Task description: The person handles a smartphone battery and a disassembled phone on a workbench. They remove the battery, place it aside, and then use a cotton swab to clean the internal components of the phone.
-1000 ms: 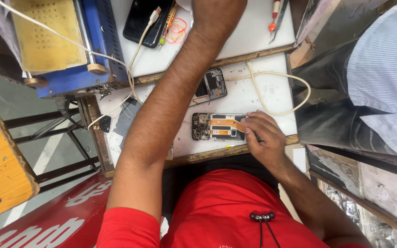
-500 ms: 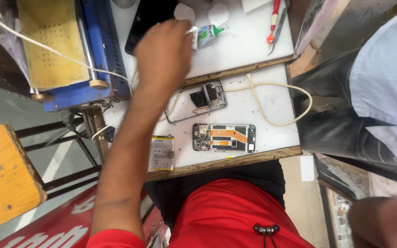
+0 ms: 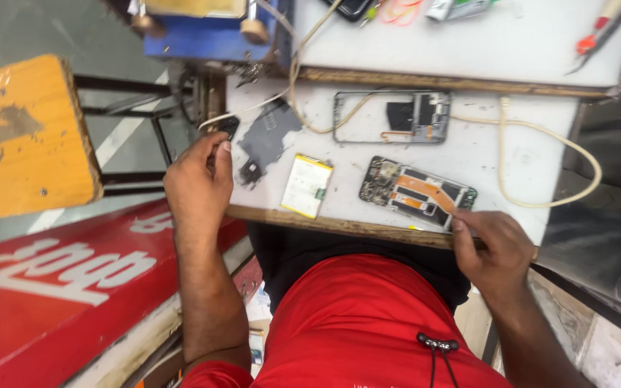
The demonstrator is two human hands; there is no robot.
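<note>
An opened phone [image 3: 417, 191] with bare circuit boards and an orange flex strip lies on the white table [image 3: 483, 154] near its front edge. My right hand [image 3: 494, 248] grips the phone's near right corner with curled fingers. My left hand [image 3: 199, 183] hovers at the table's left edge, thumb and forefinger pinched together. Whether anything is between them I cannot tell. It is close to a grey back cover [image 3: 267, 135] and a small black part [image 3: 228, 126]. A white and yellow battery [image 3: 307, 185] lies between my hands.
An empty phone frame [image 3: 395, 116] lies further back, with a cream cable [image 3: 540, 144] looping over the table. A raised shelf [image 3: 468, 50] behind carries tools and a red-handled tool [image 3: 598, 36]. A blue machine [image 3: 210, 36] and a yellow wooden stool [image 3: 26, 136] stand left.
My left hand has drawn back from the far shelf to the table's left edge. My right hand has returned from off the table to the opened phone's corner.
</note>
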